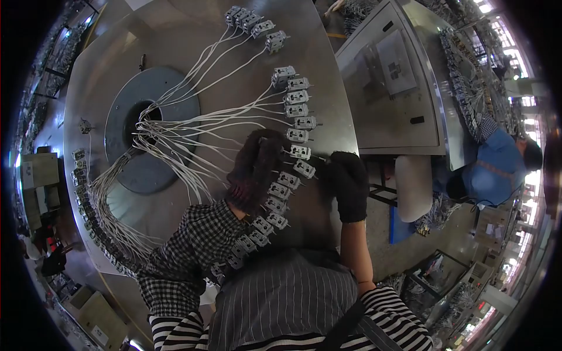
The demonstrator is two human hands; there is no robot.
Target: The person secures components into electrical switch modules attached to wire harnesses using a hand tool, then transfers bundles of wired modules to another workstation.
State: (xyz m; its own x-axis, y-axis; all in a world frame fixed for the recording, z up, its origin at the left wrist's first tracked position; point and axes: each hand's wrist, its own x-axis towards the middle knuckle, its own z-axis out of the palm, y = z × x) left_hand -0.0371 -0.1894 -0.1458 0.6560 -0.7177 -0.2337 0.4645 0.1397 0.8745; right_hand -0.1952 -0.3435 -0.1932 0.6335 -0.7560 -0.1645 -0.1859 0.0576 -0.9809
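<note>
Small grey electric motors (297,110) with white leads (228,114) lie in a curved row on the steel table (316,52). My left hand (257,167), in a dark knitted glove, lies across the leads with its fingers curled. Its fingertips reach the back end of one motor (300,152); whether they grip it is hidden. My right hand (348,182), also gloved, is closed at the shaft side of that row, its fingertips near a shaft end. What it pinches, if anything, is too small to make out. Another motor (304,169) sits between my hands.
The leads gather into the hole of a round grey disc (123,123) on the table. More motors (82,193) line the left edge. A metal cabinet (389,88) stands at the right. Beyond it, a person in blue (497,167) sits beside another table heaped with wired parts.
</note>
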